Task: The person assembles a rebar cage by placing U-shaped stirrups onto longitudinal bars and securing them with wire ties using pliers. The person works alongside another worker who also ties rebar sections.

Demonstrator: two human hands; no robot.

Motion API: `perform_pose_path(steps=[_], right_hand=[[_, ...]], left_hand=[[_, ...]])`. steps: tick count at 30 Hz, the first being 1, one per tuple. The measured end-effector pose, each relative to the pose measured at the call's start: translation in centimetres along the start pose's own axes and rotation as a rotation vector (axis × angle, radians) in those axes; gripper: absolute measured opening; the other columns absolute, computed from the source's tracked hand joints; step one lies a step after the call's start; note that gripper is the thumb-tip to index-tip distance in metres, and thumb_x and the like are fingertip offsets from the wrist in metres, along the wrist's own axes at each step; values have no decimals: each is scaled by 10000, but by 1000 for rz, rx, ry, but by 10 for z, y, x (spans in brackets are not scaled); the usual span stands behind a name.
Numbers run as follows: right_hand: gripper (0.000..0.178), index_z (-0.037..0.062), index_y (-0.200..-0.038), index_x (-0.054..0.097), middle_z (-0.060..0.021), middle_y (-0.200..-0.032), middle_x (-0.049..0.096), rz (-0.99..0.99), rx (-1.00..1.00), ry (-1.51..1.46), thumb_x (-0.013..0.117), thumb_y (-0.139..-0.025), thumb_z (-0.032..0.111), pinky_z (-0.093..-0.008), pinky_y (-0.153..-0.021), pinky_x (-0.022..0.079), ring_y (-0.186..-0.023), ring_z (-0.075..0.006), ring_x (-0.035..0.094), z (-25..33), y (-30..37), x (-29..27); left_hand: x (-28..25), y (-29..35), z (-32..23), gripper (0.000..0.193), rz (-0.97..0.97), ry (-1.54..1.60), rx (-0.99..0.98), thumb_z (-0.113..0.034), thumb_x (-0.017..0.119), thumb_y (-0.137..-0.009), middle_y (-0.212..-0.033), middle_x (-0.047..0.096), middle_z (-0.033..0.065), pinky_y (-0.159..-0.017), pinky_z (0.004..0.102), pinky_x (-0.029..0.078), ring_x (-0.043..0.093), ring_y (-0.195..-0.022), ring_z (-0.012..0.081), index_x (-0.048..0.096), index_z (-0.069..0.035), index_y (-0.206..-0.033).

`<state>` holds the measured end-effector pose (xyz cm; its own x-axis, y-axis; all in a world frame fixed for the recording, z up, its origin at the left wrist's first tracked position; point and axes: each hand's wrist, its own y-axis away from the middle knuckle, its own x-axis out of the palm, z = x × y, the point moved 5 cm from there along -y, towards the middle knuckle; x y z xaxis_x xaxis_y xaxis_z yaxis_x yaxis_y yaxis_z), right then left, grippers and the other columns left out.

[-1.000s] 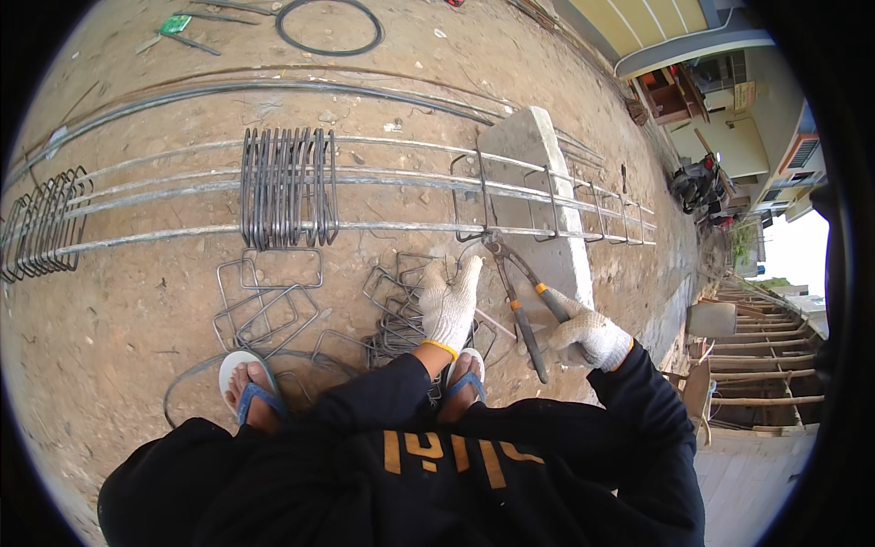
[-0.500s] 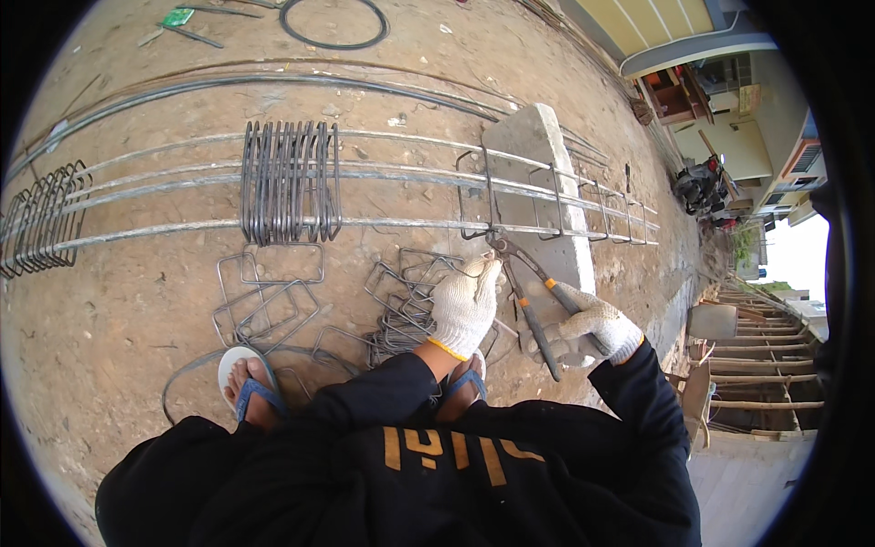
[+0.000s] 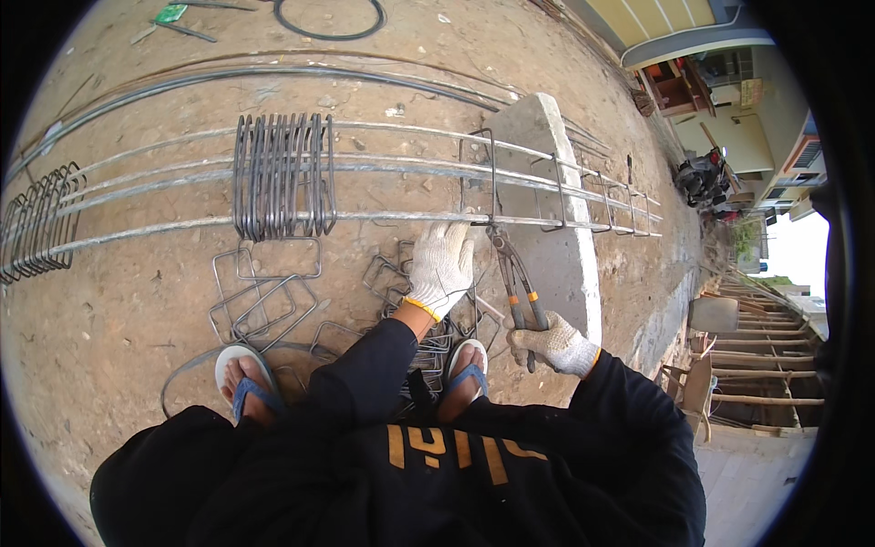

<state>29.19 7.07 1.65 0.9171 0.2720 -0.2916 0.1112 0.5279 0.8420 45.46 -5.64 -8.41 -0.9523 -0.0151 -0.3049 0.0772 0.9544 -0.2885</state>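
Note:
My right hand, in a white knit glove, is closed around the black and orange handles of end-cutting pincers. The handles are squeezed close together. The pincer jaws are at the near bar of a reinforcing-bar cage, where a square steel stirrup crosses it. My left hand, also gloved, has its fingers stretched out toward the same bar, just left of the jaws. The fingertips reach the bar; whether they press on it I cannot tell. Any tie wire at the joint is too small to make out.
The cage's right part lies over a concrete slab. Bunched stirrups hang on the bars, with loose stirrups on the dirt by my sandalled feet. Beyond lie long bars and a wire coil. A motorbike stands right.
The pincer handles have gone from spread to nearly together, and the pincers stand more upright. My right hand has moved left and slightly down; my left hand has shifted left, its fingers now extended.

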Motion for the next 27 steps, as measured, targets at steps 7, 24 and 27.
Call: perform_pose_path(steps=[7,24,27], right_hand=[[139,29,-1015,565,-33,-747,588,-260,-261,323,624,-935,127,-281,-588,474,-642,-120,556,-15,-30,-7],[188,-12,-926,677,-83,-702,656,128,38,-84,756,-845,138,-285,-446,479,-520,-176,617,32,19,-2],[213,-24,-932,667,-97,-699,653,151,89,-145,772,-825,127,-295,-462,501,-541,-188,636,32,20,-7]], left_hand=[[2,-36,3,204,84,-136,423,-191,645,-830,-1139,661,83,-1060,465,389,513,-1230,293,726,-122,-1004],[4,-18,8,270,-18,-37,224,-173,621,-864,-1143,653,108,-987,424,456,544,-1178,320,680,-63,-1103],[14,25,24,360,-178,52,-436,-191,620,-904,-1216,637,190,-974,449,459,583,-1155,362,612,-19,-1219]])
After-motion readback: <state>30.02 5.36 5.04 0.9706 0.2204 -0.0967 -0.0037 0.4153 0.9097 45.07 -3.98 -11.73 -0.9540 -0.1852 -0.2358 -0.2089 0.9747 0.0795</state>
